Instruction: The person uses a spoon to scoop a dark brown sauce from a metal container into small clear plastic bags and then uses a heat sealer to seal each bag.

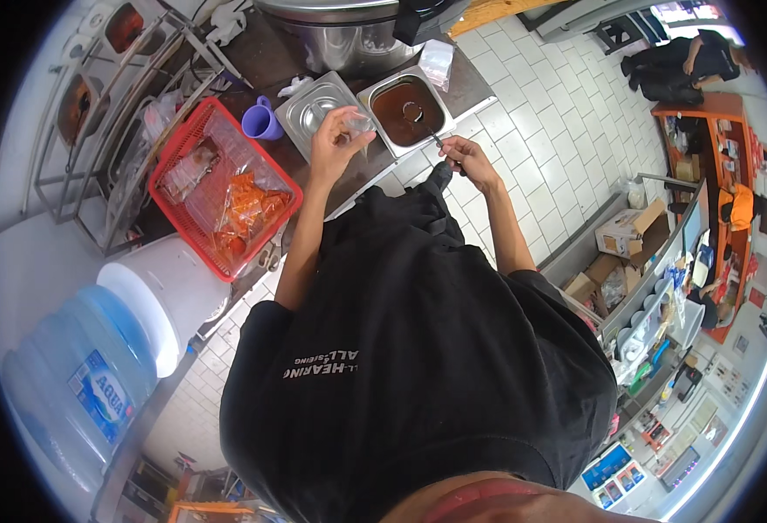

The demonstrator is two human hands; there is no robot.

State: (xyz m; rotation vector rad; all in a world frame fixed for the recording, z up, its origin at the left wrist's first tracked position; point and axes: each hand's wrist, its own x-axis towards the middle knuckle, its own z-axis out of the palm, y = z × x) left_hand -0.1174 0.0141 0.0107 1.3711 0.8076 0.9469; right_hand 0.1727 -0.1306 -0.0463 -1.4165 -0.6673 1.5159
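Note:
My left hand (336,145) holds what looks like a small clear plastic bag (359,123) between thumb and fingers, above a stainless steel pan lid (306,106). To the right stands a square stainless steel food pan (446,112) with dark brown sauce (393,108) in it. My right hand (470,162) grips the dark handle of a ladle (434,136), whose round bowl lies in the sauce. A stack of clear plastic bags (436,63) rests beyond the pan's far right corner.
On the counter at left are a purple mug (261,121) and a red plastic basket (226,104) with orange-filled sachets (249,206). Scissors (269,257) lie beside it. A big steel pot (338,39) stands behind. A water jug (89,386) is lower left. Another person (691,65) stands far right.

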